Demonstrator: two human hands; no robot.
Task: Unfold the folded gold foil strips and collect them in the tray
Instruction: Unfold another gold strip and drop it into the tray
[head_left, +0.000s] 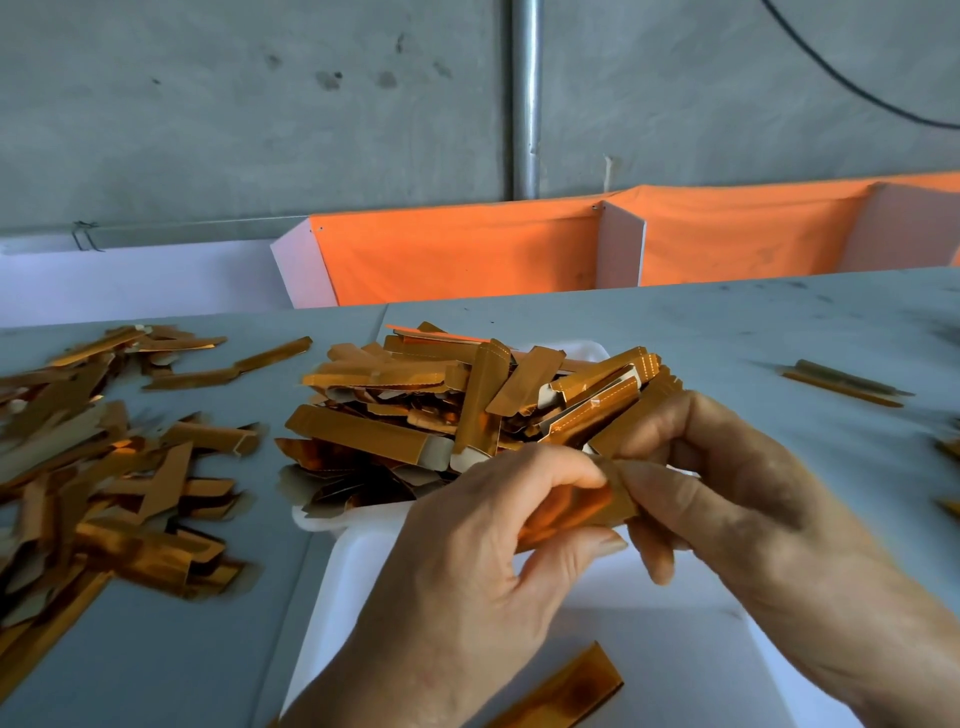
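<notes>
Both hands are working on one gold foil strip (571, 512) above the near white tray (675, 649). The left hand (483, 561) is pinching the strip's left part between thumb and curled fingers, and the right hand (727, 483) is pinching its right end, so the strip is hanging between them, clear of the tray. One strip (563, 691) is lying in the near tray by the left wrist. Just behind the hands, a second tray (587, 349) is heaped with a pile of strips (441, 410). More strips are lying scattered in a loose heap (93, 467) on the grey counter (727, 332) to the left, and a few (844, 382) are lying well apart to the right.
</notes>
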